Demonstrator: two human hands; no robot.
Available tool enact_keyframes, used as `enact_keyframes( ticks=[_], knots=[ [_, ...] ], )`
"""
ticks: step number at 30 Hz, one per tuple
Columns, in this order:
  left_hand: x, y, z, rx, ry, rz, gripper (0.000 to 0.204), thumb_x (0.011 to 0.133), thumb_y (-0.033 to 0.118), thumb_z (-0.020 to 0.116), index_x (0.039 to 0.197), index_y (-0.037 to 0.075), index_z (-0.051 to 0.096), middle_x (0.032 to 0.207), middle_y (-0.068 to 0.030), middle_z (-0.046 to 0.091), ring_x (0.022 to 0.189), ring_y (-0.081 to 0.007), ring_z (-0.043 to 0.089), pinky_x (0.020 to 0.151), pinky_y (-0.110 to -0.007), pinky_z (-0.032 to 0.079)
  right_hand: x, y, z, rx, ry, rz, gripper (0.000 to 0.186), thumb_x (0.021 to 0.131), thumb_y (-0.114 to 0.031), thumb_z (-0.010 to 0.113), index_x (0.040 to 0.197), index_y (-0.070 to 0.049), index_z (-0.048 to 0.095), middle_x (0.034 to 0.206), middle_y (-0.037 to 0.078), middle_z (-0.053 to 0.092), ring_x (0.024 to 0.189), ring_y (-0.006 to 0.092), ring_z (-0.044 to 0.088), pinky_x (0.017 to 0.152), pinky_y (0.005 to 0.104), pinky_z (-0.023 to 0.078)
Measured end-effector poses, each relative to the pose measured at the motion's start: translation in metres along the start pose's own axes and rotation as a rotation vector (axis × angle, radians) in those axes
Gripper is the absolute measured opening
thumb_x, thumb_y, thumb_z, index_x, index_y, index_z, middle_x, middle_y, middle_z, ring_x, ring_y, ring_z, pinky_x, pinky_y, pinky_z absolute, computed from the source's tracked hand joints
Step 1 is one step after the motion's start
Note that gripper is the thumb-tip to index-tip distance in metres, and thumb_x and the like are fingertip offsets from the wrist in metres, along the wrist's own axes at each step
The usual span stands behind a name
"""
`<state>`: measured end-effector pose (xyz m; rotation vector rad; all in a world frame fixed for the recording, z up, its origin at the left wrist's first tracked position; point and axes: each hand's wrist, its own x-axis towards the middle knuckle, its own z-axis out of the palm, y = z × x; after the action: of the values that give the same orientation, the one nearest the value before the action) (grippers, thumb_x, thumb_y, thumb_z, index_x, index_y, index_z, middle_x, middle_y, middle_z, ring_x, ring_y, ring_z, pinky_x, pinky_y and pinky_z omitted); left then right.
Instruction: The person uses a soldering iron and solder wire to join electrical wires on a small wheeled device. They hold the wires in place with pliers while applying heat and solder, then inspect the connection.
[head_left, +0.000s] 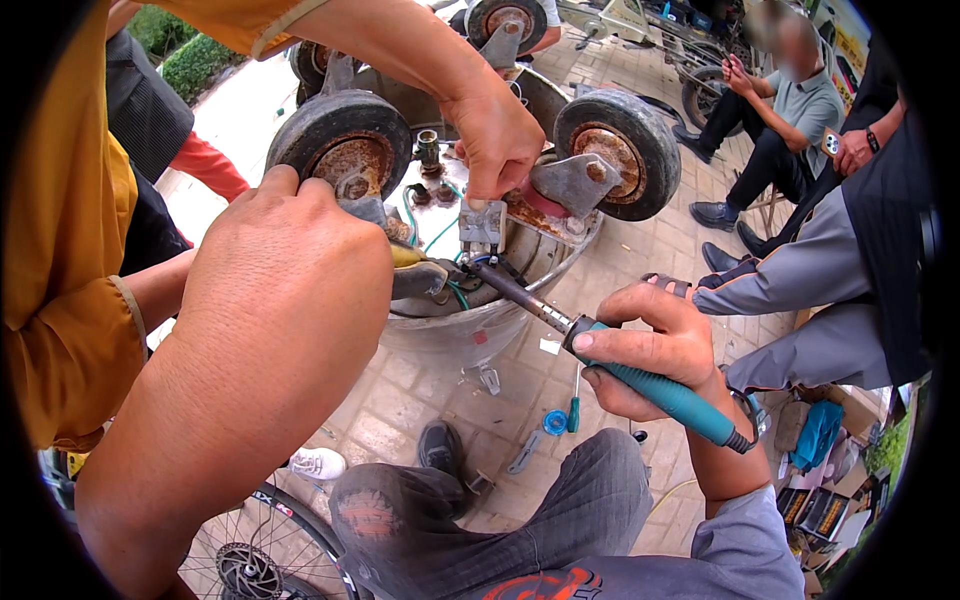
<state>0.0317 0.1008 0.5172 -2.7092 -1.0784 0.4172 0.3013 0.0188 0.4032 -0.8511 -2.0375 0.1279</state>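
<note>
Pose | right fingers wrap soldering iron | left fingers bent beside wheel

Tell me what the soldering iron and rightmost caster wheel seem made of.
Soldering iron: matte teal grip, plastic or rubber; slotted, greyish barrel, likely metal. Caster wheel: scuffed, dull black tire, probably rubber; rusty brown hub, likely steel.

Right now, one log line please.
left hand: by caster wheel; right hand: holding soldering iron; iron tip: near grey block; co-worker's hand: on block

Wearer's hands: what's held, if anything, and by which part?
Right hand holds a soldering iron by its teal handle; left hand: cannot tell, grip hidden.
</note>
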Motion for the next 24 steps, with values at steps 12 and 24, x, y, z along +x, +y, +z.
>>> enact_keyframes(
  ticks=[12, 24],
  knots=[
    [0.0, -0.008, 0.005, -0.054, -0.021, 0.018, 0.019, 0.071, 0.004, 0.066, 0.087, -0.003, 0.074, 0.091, -0.0183, 0.063, 0.094, -0.0282, 0.054, 0.083, -0.038, 0.047, 0.003, 0.001, 0.0, 0.001, 0.011, -0.004, 0.045, 0.061, 0.004, 0.073, 0.103, -0.01, 0.072, 0.083, 0.009, 0.061, 0.064, 0.0206, 0.062, 0.054, 0.0284, 0.049],
    [0.0, 0.005, -0.001, 0.047, 0.004, -0.049, 0.017, 0.07, 0.002, 0.065, 0.084, -0.003, 0.074, 0.09, -0.0182, 0.062, 0.095, -0.0289, 0.055, 0.083, -0.038, 0.048, 0.0, 0.002, -0.001, -0.038, 0.018, -0.048, 0.046, 0.058, 0.001, 0.073, 0.102, -0.011, 0.072, 0.081, 0.008, 0.061, 0.061, 0.0193, 0.059, 0.053, 0.0282, 0.046]
  ],
)
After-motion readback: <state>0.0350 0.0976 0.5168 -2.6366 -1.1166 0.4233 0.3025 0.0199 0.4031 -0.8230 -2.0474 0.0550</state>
